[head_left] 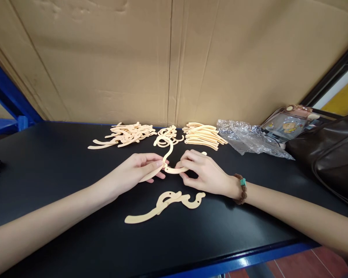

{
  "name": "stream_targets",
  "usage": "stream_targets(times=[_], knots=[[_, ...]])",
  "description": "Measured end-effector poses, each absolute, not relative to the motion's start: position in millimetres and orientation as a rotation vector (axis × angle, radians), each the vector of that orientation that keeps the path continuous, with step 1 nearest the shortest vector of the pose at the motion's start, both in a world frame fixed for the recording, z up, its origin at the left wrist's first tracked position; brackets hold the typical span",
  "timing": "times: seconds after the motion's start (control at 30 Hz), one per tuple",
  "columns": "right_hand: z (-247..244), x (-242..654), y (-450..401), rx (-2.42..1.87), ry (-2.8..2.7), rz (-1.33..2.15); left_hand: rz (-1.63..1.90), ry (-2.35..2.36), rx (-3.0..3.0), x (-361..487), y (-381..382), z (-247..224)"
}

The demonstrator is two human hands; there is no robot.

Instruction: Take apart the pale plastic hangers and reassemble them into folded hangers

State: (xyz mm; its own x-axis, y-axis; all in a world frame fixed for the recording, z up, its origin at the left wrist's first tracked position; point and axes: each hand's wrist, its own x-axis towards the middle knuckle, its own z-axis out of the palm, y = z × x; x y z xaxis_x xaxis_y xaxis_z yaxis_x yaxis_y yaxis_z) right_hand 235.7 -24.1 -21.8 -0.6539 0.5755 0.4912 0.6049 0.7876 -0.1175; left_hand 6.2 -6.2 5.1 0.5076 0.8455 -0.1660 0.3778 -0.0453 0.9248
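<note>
My left hand [143, 167] pinches a cream curved piece assembly [168, 148] near its joint; one hooked arm rises toward the back and another runs under the palm. In my right hand [201, 172] is a cream curved strip [174, 170], its holed left end close beside that joint. Whether the two touch is hard to tell. Nearer the front lies a joined cream assembly [140, 218], with a long tail to the left and a hook to the right.
Behind the hands on the black table [75, 239] are a pile of branched pieces [130, 134], a small pile of curled pieces [166, 135] and stacked strips [203, 135]. Clear plastic bags [249, 137] and a dark leather bag [327, 154] lie right. Cardboard [104, 58] stands behind.
</note>
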Motion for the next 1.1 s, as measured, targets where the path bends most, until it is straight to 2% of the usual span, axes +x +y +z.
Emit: stream_targets(times=[0.67,1.1], knots=[[-20.3,239.7,-23.2,-0.750,-2.491,-0.194,0.297,0.992,1.596,0.0,-4.3,11.9],[-19.0,236.8,-28.3,-0.652,-2.444,-0.467,0.218,0.982,1.636,-1.2,-2.2,11.9]])
